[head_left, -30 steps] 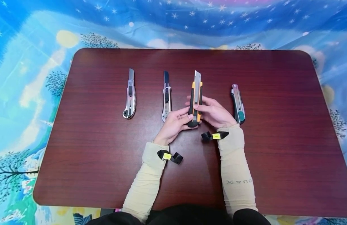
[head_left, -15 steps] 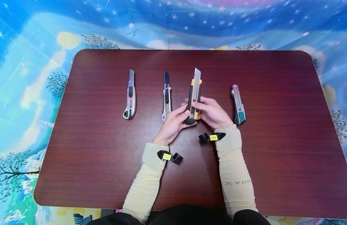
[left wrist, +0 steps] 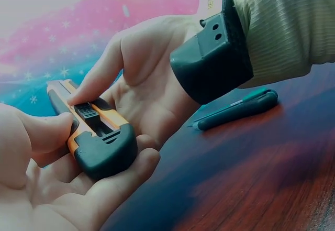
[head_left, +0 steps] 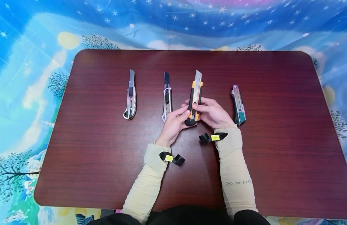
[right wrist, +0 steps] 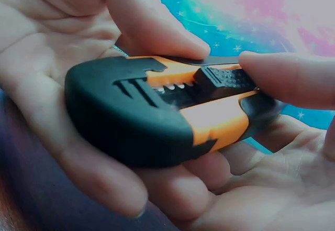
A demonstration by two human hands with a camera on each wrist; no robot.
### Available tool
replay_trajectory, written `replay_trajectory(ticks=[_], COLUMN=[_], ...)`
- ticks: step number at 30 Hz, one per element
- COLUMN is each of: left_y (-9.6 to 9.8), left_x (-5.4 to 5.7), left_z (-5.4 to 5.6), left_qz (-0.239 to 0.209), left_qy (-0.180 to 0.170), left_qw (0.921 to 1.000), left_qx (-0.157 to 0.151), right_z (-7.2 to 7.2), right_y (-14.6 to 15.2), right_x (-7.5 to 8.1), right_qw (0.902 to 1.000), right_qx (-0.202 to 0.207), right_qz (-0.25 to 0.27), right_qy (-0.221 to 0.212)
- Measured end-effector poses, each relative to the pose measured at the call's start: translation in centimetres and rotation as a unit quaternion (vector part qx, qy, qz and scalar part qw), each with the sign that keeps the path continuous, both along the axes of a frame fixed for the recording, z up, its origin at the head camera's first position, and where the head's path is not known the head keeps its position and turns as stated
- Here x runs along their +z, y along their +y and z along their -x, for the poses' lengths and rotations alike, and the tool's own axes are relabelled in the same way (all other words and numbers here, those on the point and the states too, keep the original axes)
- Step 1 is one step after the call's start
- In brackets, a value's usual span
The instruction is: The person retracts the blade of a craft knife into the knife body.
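Note:
Both hands hold an orange and black utility knife point(head_left: 195, 100) above the table, its blade end pointing away from the body. My left hand point(head_left: 174, 122) grips the black butt end, thumb along one side and fingers beneath. My right hand point(head_left: 214, 113) holds the other side farther up. In the right wrist view, the right thumb lies at the ridged black slider point(right wrist: 225, 79) on the knife's face. The left wrist view shows the slider point(left wrist: 88, 114) near the butt, with the slot open behind it.
On the brown table point(head_left: 105, 156) lie a silver utility knife point(head_left: 130, 97) at left, another with a dark blade point(head_left: 166, 93) partly behind the left hand, and a green and black one point(head_left: 238, 104) beside the right wrist. A patterned cloth point(head_left: 162, 25) hangs behind.
The held knife and the right hand have shifted slightly left, and the knife has tipped a little. Both hands keep their hold; the other knives stay in place.

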State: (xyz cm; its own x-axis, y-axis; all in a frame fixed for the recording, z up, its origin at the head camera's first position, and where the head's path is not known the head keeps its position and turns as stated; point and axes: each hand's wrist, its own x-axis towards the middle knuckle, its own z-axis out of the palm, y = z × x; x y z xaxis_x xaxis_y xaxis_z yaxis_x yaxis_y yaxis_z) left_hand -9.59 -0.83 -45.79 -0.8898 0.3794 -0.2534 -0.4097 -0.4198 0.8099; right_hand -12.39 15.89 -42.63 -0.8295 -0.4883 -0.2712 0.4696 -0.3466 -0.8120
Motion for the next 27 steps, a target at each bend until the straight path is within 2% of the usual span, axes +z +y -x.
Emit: replay_trajectory(ticks=[11,27], left_y=[0.21,-0.14], left_x=[-0.04,0.11], left_z=[-0.28,-0.02], left_qz=[0.009,0.022], left_qy=[-0.004,-0.007], left_qw=[0.9999,0.9997], left_qx=[-0.002,0.012], right_z=[-0.01,-0.02], right_y=[0.49,-0.22], right_x=[-0.34,-0.37], right_qw=[0.9999,0.9996], right_qx=[0.005,-0.013], right_qz=[0.015,0.019], right_qy=[0.001,0.014])
